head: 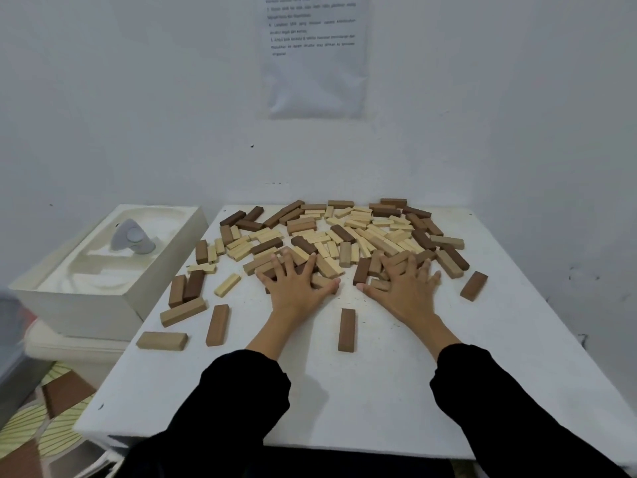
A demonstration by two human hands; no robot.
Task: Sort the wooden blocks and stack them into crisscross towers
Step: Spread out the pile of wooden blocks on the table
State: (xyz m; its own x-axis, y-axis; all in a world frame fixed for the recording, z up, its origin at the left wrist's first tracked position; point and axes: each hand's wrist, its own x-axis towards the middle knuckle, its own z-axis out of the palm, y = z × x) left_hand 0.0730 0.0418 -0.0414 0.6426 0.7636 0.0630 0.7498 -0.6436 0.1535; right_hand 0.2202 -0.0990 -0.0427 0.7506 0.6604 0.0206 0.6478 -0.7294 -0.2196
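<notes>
Progress: no tower begun, nothing sorted | wooden blocks (344, 232) lie jumbled on the tabletop (310, 391) | your left hand (293, 293) and right hand (403, 293) rest on the heap's near edge, fingers (310, 267) spread flat.

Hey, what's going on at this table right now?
A person has both hands spread flat on the near edge of the block pile on a white table: left hand, right hand. Neither hand grips a block. Pale, tan and dark blocks lie mixed and unsorted, and no tower is started. A few strays, like one dark block between the wrists, lie nearer the person.
</notes>
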